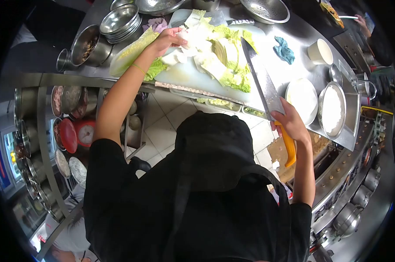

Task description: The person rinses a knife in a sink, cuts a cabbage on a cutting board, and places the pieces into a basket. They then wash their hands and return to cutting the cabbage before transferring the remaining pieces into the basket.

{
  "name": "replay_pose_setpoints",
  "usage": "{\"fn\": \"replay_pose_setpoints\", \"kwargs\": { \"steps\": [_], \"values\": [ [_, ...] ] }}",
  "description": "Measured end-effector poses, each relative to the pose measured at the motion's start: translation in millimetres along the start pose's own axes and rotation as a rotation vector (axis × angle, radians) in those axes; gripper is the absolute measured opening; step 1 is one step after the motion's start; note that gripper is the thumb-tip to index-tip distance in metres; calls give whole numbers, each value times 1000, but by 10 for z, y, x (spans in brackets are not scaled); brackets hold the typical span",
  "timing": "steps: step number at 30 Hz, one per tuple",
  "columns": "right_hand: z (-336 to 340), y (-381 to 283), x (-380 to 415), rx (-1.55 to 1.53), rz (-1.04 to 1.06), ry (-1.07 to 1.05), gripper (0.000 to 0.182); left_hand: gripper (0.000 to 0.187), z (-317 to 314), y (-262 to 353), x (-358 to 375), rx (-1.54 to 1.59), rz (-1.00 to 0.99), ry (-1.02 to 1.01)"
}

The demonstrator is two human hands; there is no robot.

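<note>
My right hand (290,121) grips a large kitchen knife (259,74) around its yellow handle, the long blade pointing away from me along the right edge of the cutting board (186,75). Pale pieces of napa cabbage (221,54) lie heaped on that board, some white stem and some yellow-green leaf. At the heap's left side, the fingers of my left hand (167,40) close on a white piece of cabbage (183,36). A longer section of cabbage (129,54) rests at the board's left end, partly behind my left forearm.
Stacked steel bowls (121,22) and a pot (91,46) stand at left. A teal cloth (284,50), white tub (320,52), white plate (301,101) and colander of white food (332,109) lie right. Another knife (241,21) sits behind the board. A co-worker's hand (361,22) shows far right.
</note>
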State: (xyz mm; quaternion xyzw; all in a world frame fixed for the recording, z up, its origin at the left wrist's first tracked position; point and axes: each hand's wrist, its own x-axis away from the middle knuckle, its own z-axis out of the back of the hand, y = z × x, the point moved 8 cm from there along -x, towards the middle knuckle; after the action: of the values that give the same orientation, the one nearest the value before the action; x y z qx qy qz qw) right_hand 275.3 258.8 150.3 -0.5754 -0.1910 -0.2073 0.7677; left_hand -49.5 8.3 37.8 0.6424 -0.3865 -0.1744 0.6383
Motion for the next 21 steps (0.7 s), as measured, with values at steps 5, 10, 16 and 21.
{"fn": "replay_pose_setpoints", "kwargs": {
  "steps": [5,10,16,21],
  "values": [
    [-107,-128,-60,39,-13,-28,31,47,-62,2,132,-71,68,169],
    [-220,-7,-128,-13,-13,-47,42,45,-138,47,42,-672,-131,379],
    [-496,-31,-285,19,-44,-34,56,41,-281,81,3,-1039,-229,448],
    [-659,-252,-643,284,2,49,42,41,-477,82,29,-1233,-343,365]
  ]
}}
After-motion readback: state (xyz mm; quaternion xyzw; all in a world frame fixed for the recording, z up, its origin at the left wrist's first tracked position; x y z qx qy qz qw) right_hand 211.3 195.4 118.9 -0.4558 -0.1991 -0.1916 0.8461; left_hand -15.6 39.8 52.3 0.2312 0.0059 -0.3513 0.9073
